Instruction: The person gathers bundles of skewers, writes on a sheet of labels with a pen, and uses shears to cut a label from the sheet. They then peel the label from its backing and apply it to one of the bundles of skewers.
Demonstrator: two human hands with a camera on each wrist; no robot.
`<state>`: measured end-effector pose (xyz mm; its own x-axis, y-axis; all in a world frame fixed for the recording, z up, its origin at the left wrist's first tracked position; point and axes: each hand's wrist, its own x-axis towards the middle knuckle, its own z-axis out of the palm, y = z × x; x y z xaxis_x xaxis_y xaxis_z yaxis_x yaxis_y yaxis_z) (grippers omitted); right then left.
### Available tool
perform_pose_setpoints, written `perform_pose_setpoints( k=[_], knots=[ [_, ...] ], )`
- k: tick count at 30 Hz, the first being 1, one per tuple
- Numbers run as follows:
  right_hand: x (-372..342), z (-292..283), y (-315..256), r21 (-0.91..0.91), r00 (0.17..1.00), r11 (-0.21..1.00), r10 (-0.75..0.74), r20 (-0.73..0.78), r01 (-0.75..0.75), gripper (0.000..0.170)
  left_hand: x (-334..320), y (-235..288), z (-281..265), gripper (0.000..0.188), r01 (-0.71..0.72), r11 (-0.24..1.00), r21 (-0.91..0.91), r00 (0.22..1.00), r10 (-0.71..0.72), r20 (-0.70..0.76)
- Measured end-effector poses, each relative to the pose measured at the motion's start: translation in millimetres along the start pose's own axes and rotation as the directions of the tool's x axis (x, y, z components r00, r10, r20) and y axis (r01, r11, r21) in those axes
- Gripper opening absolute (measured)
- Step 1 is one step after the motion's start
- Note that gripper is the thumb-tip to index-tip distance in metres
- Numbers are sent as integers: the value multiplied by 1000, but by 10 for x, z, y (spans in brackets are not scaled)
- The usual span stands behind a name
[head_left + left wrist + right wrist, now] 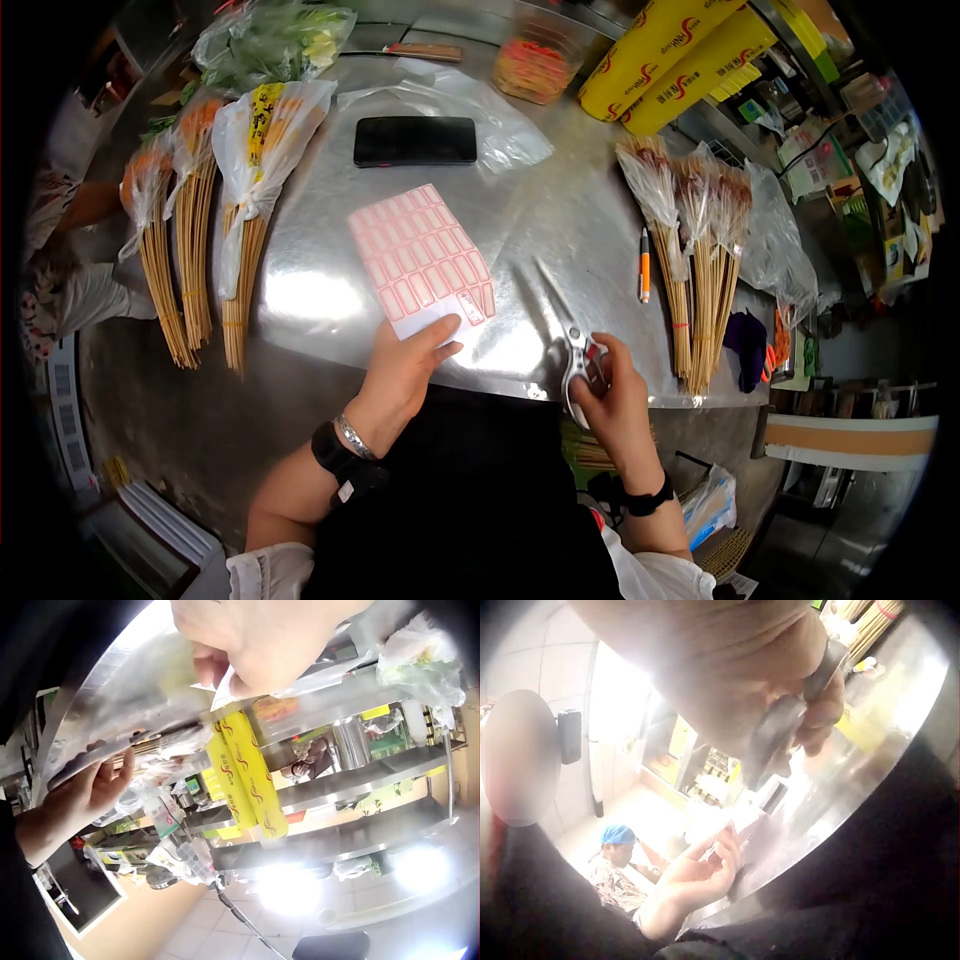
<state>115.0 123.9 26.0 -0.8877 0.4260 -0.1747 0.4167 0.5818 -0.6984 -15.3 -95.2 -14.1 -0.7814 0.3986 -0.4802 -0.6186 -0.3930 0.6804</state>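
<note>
A sheet of red-bordered white labels is pinched at its lower edge by my left hand, thumb on top. It is held over the metal table, with its lower right corner stepped where labels end. My right hand grips a pair of metal scissors by the handles near the table's front edge. The blades point away from me, up and left, right of the sheet and apart from it. In the right wrist view the scissor handles show blurred under the fingers.
A black phone lies beyond the sheet on clear plastic. Bagged skewer bundles stand left and right, with an orange pen beside the right ones. Yellow film rolls and a food tub sit behind. Another person appears left.
</note>
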Motion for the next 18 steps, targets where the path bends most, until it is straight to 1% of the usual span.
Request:
perform_pose_setpoints(
  k=[2,3,5,6,7,10,11,13,14,15,16,17,18],
  knots=[
    [164,50,11,-158,991,983,-107,-79,94,45,-11,13,18,35,-8,1000,6,1000,8,-5],
    [249,97,49,-184,971,968,-198,-131,173,47,-10,17,9,38,-6,1000,25,1000,5,18],
    [399,182,138,-320,943,915,-303,-139,247,47,-9,-4,-40,45,0,998,64,998,-4,56],
    [447,198,113,-386,926,880,-351,-137,277,48,-7,-11,-46,44,2,997,77,998,-6,56],
    [453,201,59,-440,919,853,-370,-134,279,46,-3,-21,-43,44,5,996,89,998,-10,59],
    [405,127,-245,-665,850,687,-506,-148,294,42,-8,-36,-27,42,8,992,127,998,-15,55],
    [407,128,-294,-573,836,724,-536,-118,384,40,-10,-36,-22,41,6,990,138,999,-13,52],
    [391,146,-367,-360,798,761,-598,-68,540,36,-3,-47,-12,37,-11,990,139,999,3,54],
    [352,187,-438,-102,885,883,-464,-41,458,34,-2,-56,-10,35,-18,990,141,998,10,57],
    [308,255,-529,156,944,934,-330,24,322,33,3,-72,-24,36,-22,988,154,997,11,75],
    [281,333,-598,393,970,908,-209,123,146,32,13,-88,-52,37,-28,986,166,996,13,92],
    [313,447,-578,549,970,829,-208,125,107,24,18,-98,-71,38,-36,983,179,994,17,109],
    [351,525,-534,608,972,793,-176,153,48,23,15,-99,-78,38,-53,980,192,993,31,113]
  ],
)
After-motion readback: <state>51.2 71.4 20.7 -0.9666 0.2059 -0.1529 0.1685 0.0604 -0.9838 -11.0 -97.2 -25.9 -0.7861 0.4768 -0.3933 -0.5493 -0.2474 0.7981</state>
